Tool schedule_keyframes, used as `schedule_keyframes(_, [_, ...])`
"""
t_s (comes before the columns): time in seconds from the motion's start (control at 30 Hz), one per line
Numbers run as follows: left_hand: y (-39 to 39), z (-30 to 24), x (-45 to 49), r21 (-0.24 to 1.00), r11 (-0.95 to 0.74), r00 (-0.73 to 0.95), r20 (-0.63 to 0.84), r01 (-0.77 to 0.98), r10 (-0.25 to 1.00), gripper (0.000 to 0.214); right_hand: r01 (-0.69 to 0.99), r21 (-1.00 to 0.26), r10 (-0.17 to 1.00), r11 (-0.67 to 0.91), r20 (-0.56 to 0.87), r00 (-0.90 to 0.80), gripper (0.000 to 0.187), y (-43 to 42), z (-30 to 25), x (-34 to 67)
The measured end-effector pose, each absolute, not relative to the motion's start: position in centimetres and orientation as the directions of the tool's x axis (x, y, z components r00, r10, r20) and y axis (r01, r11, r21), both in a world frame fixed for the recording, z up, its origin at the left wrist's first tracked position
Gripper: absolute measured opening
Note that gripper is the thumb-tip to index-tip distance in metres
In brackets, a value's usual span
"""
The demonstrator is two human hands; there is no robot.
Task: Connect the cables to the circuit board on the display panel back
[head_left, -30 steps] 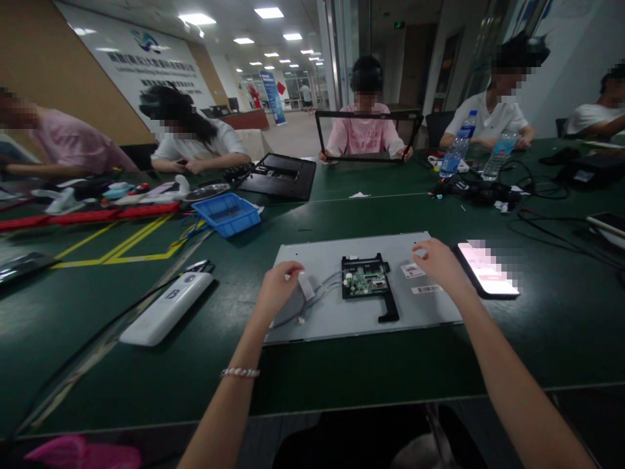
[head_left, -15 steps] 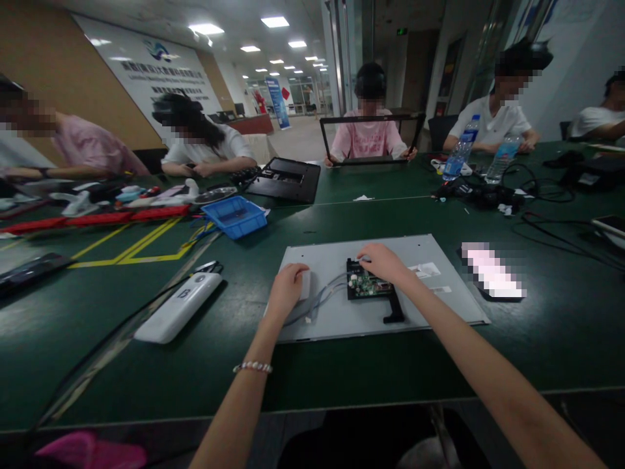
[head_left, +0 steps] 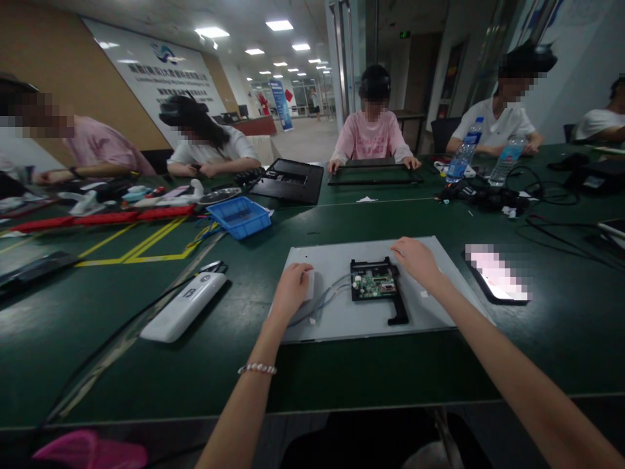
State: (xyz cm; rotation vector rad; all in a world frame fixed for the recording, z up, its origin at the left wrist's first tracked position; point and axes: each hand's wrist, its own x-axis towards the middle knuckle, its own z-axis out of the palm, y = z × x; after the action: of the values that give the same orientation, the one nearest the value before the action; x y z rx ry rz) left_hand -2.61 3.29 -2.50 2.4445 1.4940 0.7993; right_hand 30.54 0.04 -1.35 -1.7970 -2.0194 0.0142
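A flat light-grey display panel [head_left: 442, 312] lies on the green table in front of me. On its middle sits a green circuit board [head_left: 374, 283] in a black bracket [head_left: 399, 306] with an arm toward me. Grey cables [head_left: 322, 301] run left from the board to a pale block-like piece [head_left: 310, 286]. My left hand [head_left: 290, 293] is closed around that piece, hiding most of it. Just right of the bracket's upper corner is my right hand [head_left: 417, 264], low over the panel, fingers drawn together; whatever they might hold is hidden.
To the left lie a white power bank [head_left: 185, 307] with a cable and a blue tray [head_left: 240, 218]. A phone [head_left: 498, 277] lies right of the panel. Across the table, people sit near a black frame [head_left: 374, 174], a black cover [head_left: 288, 181] and water bottles [head_left: 465, 153].
My right hand has moved right, off the top of the circuit board, which now shows fully. My left hand stays put. The person opposite has lowered the black frame onto the table.
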Motion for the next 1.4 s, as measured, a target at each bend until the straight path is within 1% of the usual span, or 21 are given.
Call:
schedule_keyframes(0.13, [3.1,-2.0,-2.3,0.359,-0.529,0.385,0.4,0.769,0.831,0.027,0.928,-0.325,0.958,0.182,0.272,-0.092,0.03,-0.7,-3.0,32.3])
schedule_keyframes(0.23, [2.8,-1.8,-1.9,0.34,-0.548,0.399,0.419,0.764,0.816,0.025,0.91,-0.368,0.958,0.192,0.274,-0.091,0.036,-0.8,-3.8,32.8])
schedule_keyframes(0.37, [2.4,-1.6,-1.5,0.322,-0.561,0.419,0.415,0.763,0.808,0.026,0.891,-0.415,0.957,0.187,0.283,-0.069,0.037,-0.9,-3.9,33.4])
schedule_keyframes(0.43, [2.3,-1.4,-1.4,0.328,-0.572,0.431,0.412,0.752,0.803,0.025,0.89,-0.416,0.951,0.187,0.302,-0.059,0.034,-1.1,-3.9,33.8])
schedule_keyframes(0.53, [2.1,-1.0,-1.0,0.373,-0.601,0.447,0.421,0.707,0.789,0.025,0.893,-0.413,0.945,0.179,0.324,-0.04,0.03,-1.3,-4.0,34.0])
schedule_keyframes(0.63, [1.8,-0.1,-0.1,0.414,-0.609,0.441,0.435,0.676,0.785,0.027,0.9,-0.406,0.948,0.159,0.317,-0.025,0.028,-1.4,-4.3,34.0])
schedule_keyframes(0.7, [1.5,0.7,0.8,0.417,-0.618,0.454,0.431,0.666,0.78,0.029,0.904,-0.397,0.947,0.157,0.319,-0.024,0.028,-1.4,-4.3,33.8])
schedule_keyframes(0.8, [1.1,2.2,2.7,0.402,-0.663,0.532,0.397,0.632,0.748,0.035,0.905,-0.392,0.944,0.163,0.328,-0.027,0.027,-1.5,-4.1,33.6])
schedule_keyframes(0.93, [1.2,3.3,5.5,0.41,-0.713,0.651,0.305,0.568,0.695,0.048,0.897,-0.403,0.941,0.184,0.336,-0.042,0.028,-1.7,-3.6,33.5])
schedule_keyframes(1.03, [1.5,2.7,6.8,0.453,-0.723,0.711,0.238,0.521,0.661,0.062,0.89,-0.404,0.941,0.213,0.329,-0.076,0.03,-1.7,-3.6,33.4])
schedule_keyframes(1.2, [1.9,0.4,6.8,0.523,-0.689,0.745,0.143,0.502,0.651,0.086,0.887,-0.395,0.939,0.239,0.326,-0.108,0.031,-1.5,-4.1,33.0])
schedule_keyframes(1.3, [2.0,-0.1,6.0,0.581,-0.655,0.758,0.097,0.483,0.645,0.093,0.886,-0.393,0.94,0.245,0.32,-0.118,0.032,-1.5,-4.3,32.9])
schedule_keyframes(1.4, [2.0,0.1,5.1,0.65,-0.614,0.778,0.055,0.448,0.626,0.096,0.891,-0.396,0.943,0.221,0.321,-0.091,0.031,-1.5,-4.2,33.2])
